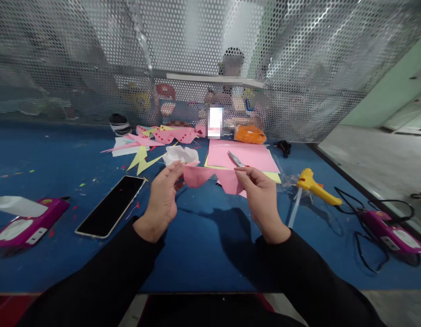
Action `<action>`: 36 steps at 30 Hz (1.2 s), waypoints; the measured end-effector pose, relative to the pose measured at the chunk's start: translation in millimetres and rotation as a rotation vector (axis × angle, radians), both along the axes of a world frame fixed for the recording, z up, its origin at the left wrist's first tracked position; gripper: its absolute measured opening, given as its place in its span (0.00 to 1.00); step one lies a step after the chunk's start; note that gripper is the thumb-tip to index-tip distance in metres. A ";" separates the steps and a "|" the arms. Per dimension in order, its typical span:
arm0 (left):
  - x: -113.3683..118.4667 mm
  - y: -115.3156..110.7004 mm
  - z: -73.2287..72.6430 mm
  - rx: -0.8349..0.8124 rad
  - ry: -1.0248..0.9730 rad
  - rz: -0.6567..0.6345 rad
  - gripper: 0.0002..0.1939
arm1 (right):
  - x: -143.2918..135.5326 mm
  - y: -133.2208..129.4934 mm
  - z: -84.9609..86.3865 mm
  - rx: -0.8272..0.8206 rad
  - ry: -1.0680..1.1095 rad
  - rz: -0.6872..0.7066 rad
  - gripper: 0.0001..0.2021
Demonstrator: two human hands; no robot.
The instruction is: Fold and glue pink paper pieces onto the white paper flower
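A pink cut paper piece (227, 178) with a notch in its middle is held up above the blue table (196, 268). My left hand (163, 200) pinches its left end, and my right hand (261, 200) pinches its right end between thumb and fingers. Behind the right hand, scissors (236, 159) lie on stacked pink sheets (261, 154), with yellow paper under them. Crumpled white paper (180, 155) sits just beyond my left hand. Their handles are partly hidden by the right hand.
Left: a black-screened phone (111, 206), a purple power strip (33, 225), yellow scraps (139, 159) and dotted pink cutouts (178, 135). Right: a yellow glue gun (315, 185) and another power strip (389, 230) with black cable. An orange packet (250, 134) lies near the perforated metal screen (196, 41).
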State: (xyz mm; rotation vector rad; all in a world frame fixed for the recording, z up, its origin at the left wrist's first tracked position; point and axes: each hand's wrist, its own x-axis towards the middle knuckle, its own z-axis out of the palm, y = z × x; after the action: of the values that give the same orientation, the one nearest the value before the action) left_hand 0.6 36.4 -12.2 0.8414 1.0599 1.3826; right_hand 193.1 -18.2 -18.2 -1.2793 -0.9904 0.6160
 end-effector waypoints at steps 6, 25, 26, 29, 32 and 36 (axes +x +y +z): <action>-9.0 -3.3 9.4 0.556 0.788 -0.083 0.13 | -1.7 -4.9 2.8 -0.026 -0.195 0.085 0.11; -6.6 -11.4 10.7 0.364 0.808 -0.437 0.13 | -1.9 -1.3 1.5 -0.040 -0.001 0.203 0.10; -6.3 -11.4 11.0 0.380 0.818 -0.380 0.14 | -2.2 -1.8 1.9 -0.042 -0.007 0.207 0.11; -4.4 -12.5 12.1 0.384 0.767 -0.305 0.21 | -3.4 -3.2 3.0 -0.053 -0.001 0.245 0.10; -0.8 -15.9 12.0 0.287 0.579 -0.464 0.22 | -5.2 -4.7 3.5 -0.073 -0.008 0.307 0.11; 2.9 -20.3 9.7 0.138 0.398 -0.631 0.14 | -8.5 -6.3 3.2 -0.076 -0.118 0.311 0.11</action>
State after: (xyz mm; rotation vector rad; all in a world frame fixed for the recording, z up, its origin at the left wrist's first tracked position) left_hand 3.4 16.1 -2.5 1.4493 0.8806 0.7722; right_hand 184.6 -24.5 -15.0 -1.2489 -1.2883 0.8296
